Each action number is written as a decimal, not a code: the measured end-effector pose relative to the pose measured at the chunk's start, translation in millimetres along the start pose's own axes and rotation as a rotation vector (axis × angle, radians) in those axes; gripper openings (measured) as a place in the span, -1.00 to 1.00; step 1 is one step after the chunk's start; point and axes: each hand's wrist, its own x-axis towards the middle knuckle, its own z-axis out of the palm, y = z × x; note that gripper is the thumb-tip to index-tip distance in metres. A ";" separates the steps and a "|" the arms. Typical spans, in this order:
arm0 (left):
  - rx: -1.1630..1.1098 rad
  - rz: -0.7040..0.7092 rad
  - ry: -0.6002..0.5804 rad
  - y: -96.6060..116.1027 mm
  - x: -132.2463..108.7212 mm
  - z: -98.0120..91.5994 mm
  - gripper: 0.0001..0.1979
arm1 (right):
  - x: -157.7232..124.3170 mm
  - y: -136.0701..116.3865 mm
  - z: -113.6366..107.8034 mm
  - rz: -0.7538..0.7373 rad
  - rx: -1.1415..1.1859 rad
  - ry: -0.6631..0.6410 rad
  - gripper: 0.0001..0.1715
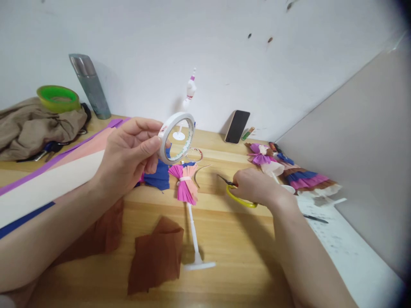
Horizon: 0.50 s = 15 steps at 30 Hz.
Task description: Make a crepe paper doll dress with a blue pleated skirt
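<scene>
My left hand (pixel 130 154) holds a white roll of tape (pixel 177 137) upright above the wooden table (pixel 237 244), fingers and thumb closed on its rim. My right hand (pixel 255 186) rests on the table, closed on yellow-handled scissors (pixel 239 197) whose dark blades point left. Between the hands lies a white stand (pixel 194 237) with a pink and magenta crepe-paper skirt (pixel 186 182) tied at its top. Blue crepe paper (pixel 159 175) lies under the tape roll.
Brown crepe pieces (pixel 156 259) lie near the front edge. Rolled paper sheets (pixel 48 184) stretch along the left. At the back stand a steel flask (pixel 90 85), a green tape roll (pixel 58 98) on a beige cloth (pixel 35 124), a leaning phone (pixel 236 126) and a small figurine (pixel 190 92). Finished paper dresses (pixel 298 175) lie at right.
</scene>
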 end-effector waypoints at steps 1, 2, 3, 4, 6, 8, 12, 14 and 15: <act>-0.007 -0.026 -0.004 -1.3 -0.1 0.2 -0.74 | 4.7 -2.6 3.9 -0.024 0.029 -0.035 -0.71; -0.016 -0.056 -0.007 -2.8 -0.1 0.5 -0.74 | 9.0 -5.3 7.8 -0.045 0.044 -0.057 -0.75; -0.026 -0.093 -0.006 -4.3 -0.1 0.7 -0.74 | 12.6 -7.8 11.6 -0.064 0.052 -0.068 -0.78; -0.038 -0.138 -0.002 -6.1 -0.1 0.8 -0.73 | 15.6 -9.9 14.9 -0.077 0.057 -0.069 -0.80; -0.063 -0.240 0.009 -9.9 -0.1 0.5 -0.70 | 19.4 -12.5 18.9 -0.091 0.063 -0.042 -0.84; -0.087 -0.334 0.007 -13.7 -0.6 0.3 -0.69 | 20.3 -13.3 18.9 -0.096 0.066 0.000 -0.83; -0.051 -0.454 -0.086 -17.8 -6.1 3.8 -0.76 | 11.9 -15.8 11.6 -0.169 0.416 0.478 -0.63; 0.037 -0.495 -0.181 -18.0 -10.9 7.9 -0.81 | 1.0 -20.8 8.0 -0.335 0.744 0.773 -0.54; 0.086 -0.517 -0.235 -18.0 -13.5 10.3 -0.83 | -5.8 -24.6 6.8 -0.448 0.875 0.833 -0.52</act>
